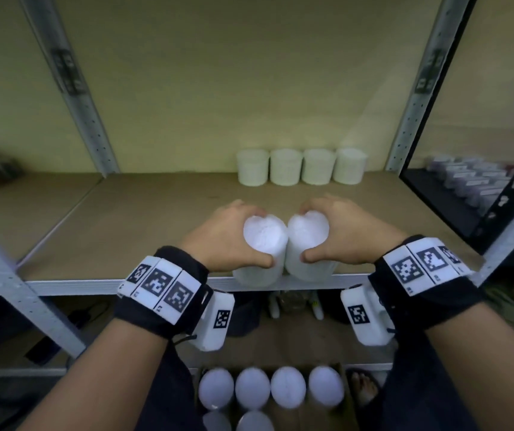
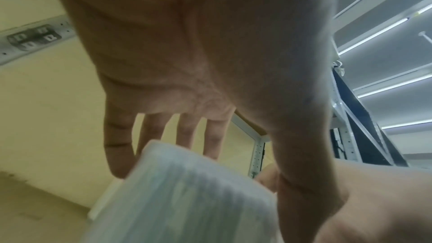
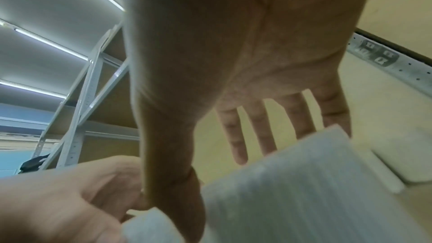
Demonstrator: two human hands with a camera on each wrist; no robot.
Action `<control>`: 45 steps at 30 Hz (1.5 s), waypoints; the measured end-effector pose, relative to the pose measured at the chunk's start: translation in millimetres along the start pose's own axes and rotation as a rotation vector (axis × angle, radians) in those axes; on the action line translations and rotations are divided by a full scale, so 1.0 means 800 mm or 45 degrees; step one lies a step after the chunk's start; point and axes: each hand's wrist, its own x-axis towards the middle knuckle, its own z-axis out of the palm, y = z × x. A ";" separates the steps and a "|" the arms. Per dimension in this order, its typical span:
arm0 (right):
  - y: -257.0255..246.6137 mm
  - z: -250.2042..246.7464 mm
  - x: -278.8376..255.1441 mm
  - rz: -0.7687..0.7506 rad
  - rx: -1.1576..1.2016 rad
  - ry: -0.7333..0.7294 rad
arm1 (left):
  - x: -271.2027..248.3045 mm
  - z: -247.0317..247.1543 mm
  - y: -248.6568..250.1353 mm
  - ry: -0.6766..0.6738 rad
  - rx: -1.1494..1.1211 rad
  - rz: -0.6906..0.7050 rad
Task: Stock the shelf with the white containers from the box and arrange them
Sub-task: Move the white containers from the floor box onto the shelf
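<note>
Fingers [image 1: 251, 212] of the left hand [image 1: 224, 241] are curled over the far side of a white, ribbed, cylindrical plastic container [image 1: 261, 247], and the thumb is pressed on its near side, so this container is clamped from above. In the same manner, a second white cylindrical container [image 1: 308, 244] is clamped by the right hand [image 1: 347, 234]. In the left wrist view the fingers [image 2: 187, 132] are seen bent down behind the ribbed wall of the container [image 2: 187, 197], and the right wrist view shows the same for the other hand [image 3: 233, 53] and its container [image 3: 304, 182]. The two containers are held side by side, touching each other, at the front edge of the brown wooden shelf board [image 1: 156, 219] with grey metal frame; whether their bases are already resting on the board cannot be told. Further back, near the right rear post, a row of four white containers [image 1: 300, 166] is standing upright against the yellowish wall, each touching its neighbour. Below, an open brown cardboard box [image 1: 347, 396] is seen on the floor, with at least six more white containers [image 1: 269, 388] inside it. It is judged that the task is partly done: four pieces are arranged, two are being brought in, and the pieces in the box are left to be stocked.
</note>
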 end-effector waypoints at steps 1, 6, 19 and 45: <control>-0.002 0.002 0.007 -0.003 0.013 0.028 | 0.005 -0.002 -0.005 0.031 -0.006 -0.011; 0.001 0.025 0.040 -0.027 0.073 0.086 | 0.029 0.004 -0.028 0.106 -0.026 -0.069; 0.011 0.053 0.061 -0.053 0.072 -0.007 | 0.038 0.017 -0.051 -0.053 -0.053 -0.120; -0.006 0.047 0.055 -0.114 0.063 0.081 | 0.016 0.009 -0.045 0.170 0.129 -0.140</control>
